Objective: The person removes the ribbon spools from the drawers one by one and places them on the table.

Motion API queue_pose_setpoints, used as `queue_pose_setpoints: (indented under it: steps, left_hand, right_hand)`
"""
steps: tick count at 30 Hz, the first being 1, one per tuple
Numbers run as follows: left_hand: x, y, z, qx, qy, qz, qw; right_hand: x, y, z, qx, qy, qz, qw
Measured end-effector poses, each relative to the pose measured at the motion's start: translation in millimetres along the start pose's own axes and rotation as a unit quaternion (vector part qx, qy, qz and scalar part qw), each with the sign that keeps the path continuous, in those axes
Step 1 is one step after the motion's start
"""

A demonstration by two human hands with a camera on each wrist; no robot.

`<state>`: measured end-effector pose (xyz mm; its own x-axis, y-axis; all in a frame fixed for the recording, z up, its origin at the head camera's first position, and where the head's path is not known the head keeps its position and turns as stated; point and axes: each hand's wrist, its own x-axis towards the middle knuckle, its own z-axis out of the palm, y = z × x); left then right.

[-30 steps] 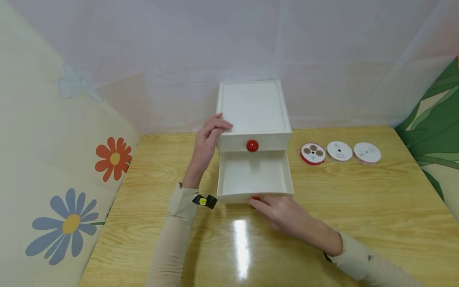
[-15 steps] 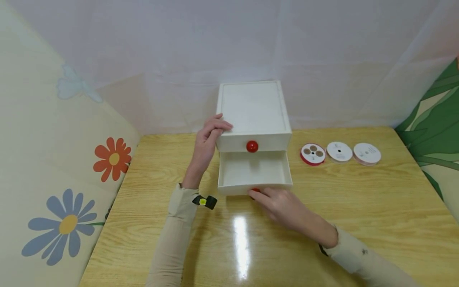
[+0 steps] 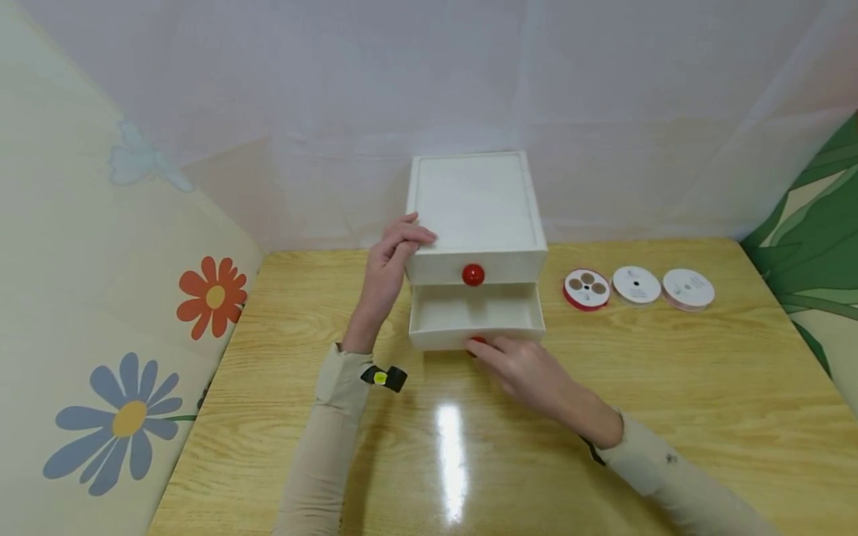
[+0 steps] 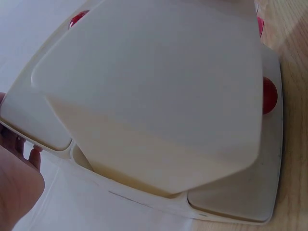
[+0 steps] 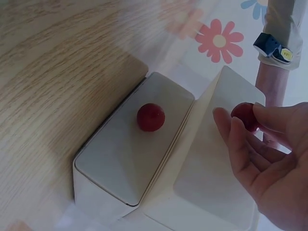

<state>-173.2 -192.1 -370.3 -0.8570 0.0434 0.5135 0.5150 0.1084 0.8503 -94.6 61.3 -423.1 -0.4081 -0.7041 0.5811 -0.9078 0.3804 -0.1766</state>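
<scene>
Fingers [image 5: 240,144] seemingly pinch red knob [image 5: 245,115]; left hand [image 3: 389,257] steadies box [image 3: 476,201].

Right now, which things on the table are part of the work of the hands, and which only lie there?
In use:
- white drawer box, left hand resting on its top corner
- lower drawer, partly open
- its red knob, touched by right hand

Lying about:
- three ribbon spools to the right
- upper red knob, untouched
</scene>
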Motion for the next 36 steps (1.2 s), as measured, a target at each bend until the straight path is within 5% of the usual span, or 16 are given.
queue_pose_setpoints:
  steps: [36]
  left_hand:
    - [-0.4,-0.1,2.4,-0.013,0.005,0.020,0.9997]
  right_hand:
    - [31,36,16,-0.016,0.036,0.042,0.998]
